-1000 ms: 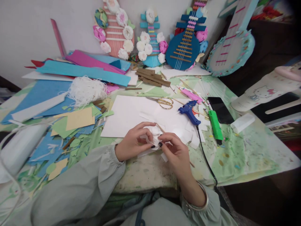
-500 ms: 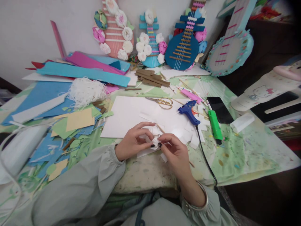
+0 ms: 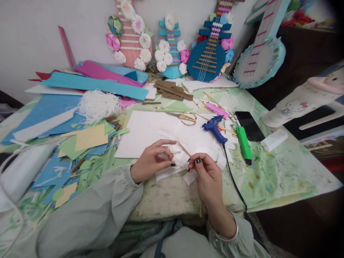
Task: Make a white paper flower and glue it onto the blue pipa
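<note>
Between the thumb and fingers of my left hand (image 3: 153,157) is a white paper flower (image 3: 177,154) with loose, layered petals. My right hand (image 3: 205,168) pinches a thin wooden stick (image 3: 184,147); its far end reaches up and left beside the flower. The stick's other end is hidden by the hand. Under both hands lie white paper pieces (image 3: 190,177) on a large white board (image 3: 134,136). Gold-handled scissors (image 3: 188,118) rest on the board's far edge. A blue glue gun (image 3: 215,129) lies to the right, its black cord running toward the front edge.
Paper scraps (image 3: 90,137) and a white yarn bundle (image 3: 99,104) cover the left side. Brown strips (image 3: 173,89) lie behind. At right are a green box cutter (image 3: 244,143), a phone (image 3: 249,125) and a tumbler (image 3: 295,102). Decorated paper instruments (image 3: 208,61) lean against the wall.
My right hand has moved slightly right, away from the flower, and its fingertips now grip the stick. The left hand has stayed almost still with the flower.
</note>
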The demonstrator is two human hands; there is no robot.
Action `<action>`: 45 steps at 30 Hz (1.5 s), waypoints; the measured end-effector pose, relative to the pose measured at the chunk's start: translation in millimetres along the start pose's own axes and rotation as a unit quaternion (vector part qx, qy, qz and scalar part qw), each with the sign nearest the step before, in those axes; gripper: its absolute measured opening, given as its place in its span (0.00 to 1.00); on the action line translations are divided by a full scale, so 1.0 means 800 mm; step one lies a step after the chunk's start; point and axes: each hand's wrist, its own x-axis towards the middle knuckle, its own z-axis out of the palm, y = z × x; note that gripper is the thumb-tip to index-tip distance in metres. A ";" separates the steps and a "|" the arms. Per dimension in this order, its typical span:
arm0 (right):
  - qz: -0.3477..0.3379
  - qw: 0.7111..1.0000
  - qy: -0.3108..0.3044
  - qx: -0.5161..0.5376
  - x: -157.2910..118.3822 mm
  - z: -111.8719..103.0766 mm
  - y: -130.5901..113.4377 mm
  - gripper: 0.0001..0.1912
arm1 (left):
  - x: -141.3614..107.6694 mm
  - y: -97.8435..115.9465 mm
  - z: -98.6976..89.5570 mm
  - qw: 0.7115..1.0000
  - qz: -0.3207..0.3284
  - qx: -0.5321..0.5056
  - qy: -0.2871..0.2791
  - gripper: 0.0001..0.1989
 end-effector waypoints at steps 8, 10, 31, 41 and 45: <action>-0.093 0.986 0.122 -0.070 -0.027 -0.015 -0.032 0.03 | 0.002 0.006 -0.001 0.998 -0.035 0.012 0.042 0.06; -0.141 0.965 0.159 -0.157 -0.023 -0.033 -0.046 0.03 | 0.003 0.005 -0.002 0.997 -0.043 0.016 0.062 0.06; -0.062 0.668 0.111 -0.733 0.141 -0.090 -0.016 0.16 | 0.005 0.006 -0.006 0.988 -0.045 -0.111 0.101 0.08; -0.073 0.968 0.080 -0.226 0.059 -0.099 -0.072 0.14 | 0.002 0.007 -0.006 0.993 0.007 -0.015 0.114 0.05; 0.014 0.978 -0.030 -0.205 0.011 -0.100 -0.071 0.15 | 0.002 0.005 -0.005 0.991 0.035 0.037 0.120 0.04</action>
